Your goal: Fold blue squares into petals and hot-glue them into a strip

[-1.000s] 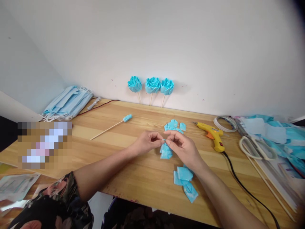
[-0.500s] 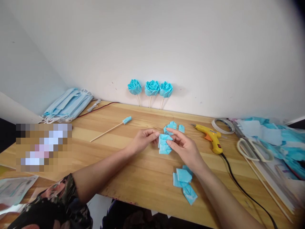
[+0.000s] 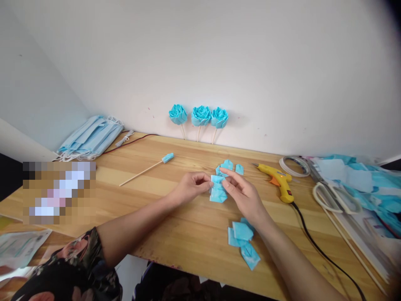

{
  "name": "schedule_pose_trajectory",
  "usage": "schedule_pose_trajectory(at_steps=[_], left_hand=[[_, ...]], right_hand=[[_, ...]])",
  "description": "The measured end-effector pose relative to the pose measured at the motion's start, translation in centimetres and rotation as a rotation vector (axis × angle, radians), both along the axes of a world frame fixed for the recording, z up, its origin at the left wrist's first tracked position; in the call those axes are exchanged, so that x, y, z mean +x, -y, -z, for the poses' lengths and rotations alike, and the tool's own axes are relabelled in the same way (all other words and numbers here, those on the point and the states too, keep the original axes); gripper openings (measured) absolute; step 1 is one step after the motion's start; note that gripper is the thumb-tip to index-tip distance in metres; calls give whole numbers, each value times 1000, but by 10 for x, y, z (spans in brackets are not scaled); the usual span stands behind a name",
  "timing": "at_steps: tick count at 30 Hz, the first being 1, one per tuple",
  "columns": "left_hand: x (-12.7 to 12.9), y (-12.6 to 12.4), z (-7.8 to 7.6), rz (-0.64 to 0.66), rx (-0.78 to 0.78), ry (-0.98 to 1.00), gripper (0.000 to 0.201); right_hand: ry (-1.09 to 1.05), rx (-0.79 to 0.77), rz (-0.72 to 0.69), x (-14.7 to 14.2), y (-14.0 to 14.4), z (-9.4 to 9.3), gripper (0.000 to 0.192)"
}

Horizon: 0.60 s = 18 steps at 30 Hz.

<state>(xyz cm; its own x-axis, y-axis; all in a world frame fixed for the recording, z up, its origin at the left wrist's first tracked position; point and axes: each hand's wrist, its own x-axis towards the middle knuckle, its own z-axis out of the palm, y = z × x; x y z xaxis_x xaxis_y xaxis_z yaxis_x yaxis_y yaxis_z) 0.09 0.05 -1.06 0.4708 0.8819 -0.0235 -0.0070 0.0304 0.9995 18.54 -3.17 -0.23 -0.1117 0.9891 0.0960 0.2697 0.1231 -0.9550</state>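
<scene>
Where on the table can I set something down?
Bare wood: between the left forearm, table's near edge and lower blue pieces; also between the blue-tipped stick and three blue flowers. Crowded: around left hand and right hand, and right of the glue gun: scissors, tape roll, blue scraps.

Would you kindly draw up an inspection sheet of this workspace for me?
Surface: wooden table, visible wood grain; a stick with a blue tip lies on it.
Work things: one blue folded piece held; loose folded pieces nearby.
Clutter: scissors, tape roll and blue sheets right; face masks piled left.
Hands: left hand pinches the piece's left edge; right hand holds its right side.
Cables: black cable runs from the yellow glue gun toward the near right.
Surroundings: three blue flowers against a white wall. Other people: nothing seen.
</scene>
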Motion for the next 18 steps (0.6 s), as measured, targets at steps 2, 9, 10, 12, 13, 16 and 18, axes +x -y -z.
schedule_pose_trajectory(at_steps=[2, 9, 10, 12, 13, 16, 18], left_hand=[[1, 1, 0, -6, 48, -15, 27], [2, 5, -7, -5, 211, -36, 23], [2, 5, -7, -5, 218, -38, 23], [2, 4, -7, -4, 208, -31, 24], [1, 3, -6, -5, 192, -23, 25], [-1, 0, -5, -35, 143, 5, 28], [-2, -3, -5, -76, 120, 23, 31]], right_hand=[[-33, -36, -42, -1, 0, 1, 45], [28, 15, -77, -1, 2, 2, 44], [37, 24, -78, -1, 2, 2, 43], [51, 35, -71, 0, 1, 3, 43], [57, 38, -57, 2, 0, 3, 43], [59, 44, -4, 6, -4, 5, 44], [26, 33, 11, 8, -6, 5, 45]])
